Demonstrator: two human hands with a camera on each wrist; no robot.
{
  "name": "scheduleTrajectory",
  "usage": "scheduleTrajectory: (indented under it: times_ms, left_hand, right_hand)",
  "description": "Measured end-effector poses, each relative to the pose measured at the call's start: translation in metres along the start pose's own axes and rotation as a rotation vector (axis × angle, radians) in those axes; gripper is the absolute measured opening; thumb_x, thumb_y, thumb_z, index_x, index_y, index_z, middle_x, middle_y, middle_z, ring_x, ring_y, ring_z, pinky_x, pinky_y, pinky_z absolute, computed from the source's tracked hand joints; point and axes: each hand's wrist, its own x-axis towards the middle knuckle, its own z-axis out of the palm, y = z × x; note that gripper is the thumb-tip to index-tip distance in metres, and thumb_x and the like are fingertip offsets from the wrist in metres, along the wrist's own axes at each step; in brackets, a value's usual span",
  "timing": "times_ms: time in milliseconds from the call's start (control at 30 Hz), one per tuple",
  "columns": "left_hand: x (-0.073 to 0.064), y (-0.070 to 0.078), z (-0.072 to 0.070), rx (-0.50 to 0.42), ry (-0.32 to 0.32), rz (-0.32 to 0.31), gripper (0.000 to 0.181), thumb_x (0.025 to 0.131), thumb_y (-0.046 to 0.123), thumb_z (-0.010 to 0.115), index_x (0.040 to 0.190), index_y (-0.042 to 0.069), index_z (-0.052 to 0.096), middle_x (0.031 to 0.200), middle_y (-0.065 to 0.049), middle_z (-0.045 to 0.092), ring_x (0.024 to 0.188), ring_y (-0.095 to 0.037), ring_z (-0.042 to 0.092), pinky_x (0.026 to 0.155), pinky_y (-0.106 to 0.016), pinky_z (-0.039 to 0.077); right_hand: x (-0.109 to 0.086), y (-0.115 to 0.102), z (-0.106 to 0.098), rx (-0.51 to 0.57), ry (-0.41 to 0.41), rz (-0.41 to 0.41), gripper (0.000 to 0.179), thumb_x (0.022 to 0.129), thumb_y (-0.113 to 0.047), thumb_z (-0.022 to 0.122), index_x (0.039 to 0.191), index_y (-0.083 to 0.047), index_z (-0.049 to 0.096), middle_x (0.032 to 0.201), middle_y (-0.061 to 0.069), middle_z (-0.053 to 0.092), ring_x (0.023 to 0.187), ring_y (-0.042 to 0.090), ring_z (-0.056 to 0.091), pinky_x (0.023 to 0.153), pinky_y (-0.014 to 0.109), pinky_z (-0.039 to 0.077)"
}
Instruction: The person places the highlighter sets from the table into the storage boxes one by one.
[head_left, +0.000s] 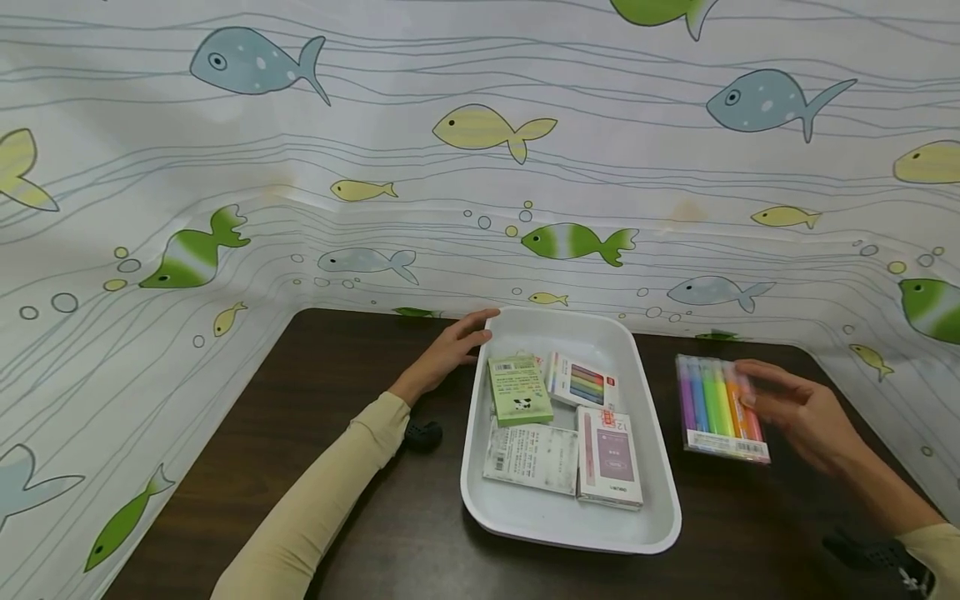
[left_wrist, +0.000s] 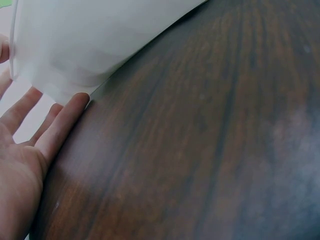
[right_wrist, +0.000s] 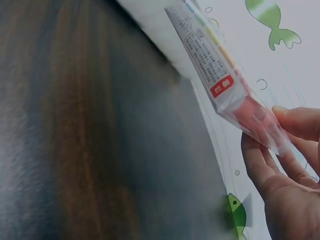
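Note:
My right hand [head_left: 810, 412] pinches the right edge of a clear pack of coloured markers [head_left: 722, 407], thumb in front, holding it above the table to the right of a white plastic tub. In the right wrist view, the pack [right_wrist: 210, 65] is tilted, its printed label and red end showing, with the right hand [right_wrist: 290, 165] at its edge. At the tub's far left corner, my left hand [head_left: 447, 348] rests with fingers extended against the rim. The left wrist view shows the left hand [left_wrist: 30, 145] with fairly straight fingers touching the outer wall of the tub [left_wrist: 100, 40].
Inside the white tub [head_left: 570, 533] lie a green box [head_left: 519, 387], a crayon-pattern box [head_left: 585, 382], a white printed box [head_left: 531, 457] and a pink-and-white box [head_left: 609, 458]. A dark wooden table [head_left: 247, 433] carries the tub. Fish-patterned sheeting [head_left: 420, 75] surrounds the table's back and sides.

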Motion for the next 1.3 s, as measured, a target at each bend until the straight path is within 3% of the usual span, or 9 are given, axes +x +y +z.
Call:
scheduleTrajectory:
  times_ms: [200,400,633,1033,1133,1300]
  left_hand:
    - [0.001,-0.001,-0.001,0.005,0.004,0.002,0.052,0.109,0.031,0.053,0.159,0.026,0.039,0.162,-0.004,0.028,0.136,-0.033,0.045,0.102,-0.059,0.044]
    - [0.001,-0.002,-0.001,0.010,0.008,-0.007,0.051,0.108,0.034,0.055,0.157,0.029,0.042,0.160,0.001,0.031,0.135,-0.029,0.047,0.102,-0.055,0.045]
    - [0.001,-0.002,0.000,0.025,0.006,0.000,0.052,0.109,0.030,0.053,0.159,0.025,0.039,0.161,-0.003,0.030,0.136,-0.031,0.045,0.102,-0.057,0.045]
    - [-0.011,0.027,0.006,0.004,-0.024,0.005,0.053,0.110,0.022,0.050,0.160,0.015,0.035,0.162,-0.010,0.027,0.139,-0.037,0.041,0.104,-0.058,0.042]
    - [-0.009,0.024,0.005,0.002,-0.020,0.003,0.053,0.110,0.023,0.050,0.161,0.016,0.035,0.163,-0.011,0.027,0.139,-0.037,0.041,0.104,-0.058,0.042]
    - [-0.001,0.006,0.002,0.000,-0.013,0.006,0.053,0.110,0.024,0.050,0.161,0.019,0.034,0.163,-0.011,0.027,0.139,-0.037,0.042,0.105,-0.059,0.041]
  right_hand:
    - [0.005,-0.009,0.001,0.030,-0.020,0.030,0.053,0.103,0.000,0.058,0.154,-0.004,0.044,0.149,0.006,0.035,0.105,0.011,0.058,0.082,0.025,0.056]
    - [0.009,-0.014,0.006,0.069,-0.044,0.007,0.051,0.103,0.003,0.057,0.153,-0.002,0.045,0.142,0.005,0.046,0.100,0.014,0.062,0.080,0.027,0.057]
    - [0.015,-0.013,0.012,0.153,-0.084,0.005,0.051,0.104,0.004,0.055,0.154,-0.005,0.046,0.134,0.004,0.052,0.097,0.016,0.065,0.079,0.029,0.058]
    - [0.027,-0.021,0.029,0.122,-0.064,0.037,0.052,0.103,0.000,0.059,0.153,-0.005,0.047,0.135,0.007,0.054,0.099,0.018,0.064,0.082,0.031,0.058]
    - [0.031,-0.024,0.034,0.120,-0.067,0.033,0.051,0.103,-0.001,0.059,0.153,-0.003,0.046,0.137,0.009,0.050,0.100,0.018,0.064,0.084,0.031,0.057]
    - [0.037,-0.026,0.043,0.148,-0.083,0.014,0.050,0.103,0.001,0.059,0.151,0.002,0.045,0.139,0.015,0.046,0.099,0.019,0.065,0.084,0.032,0.058]
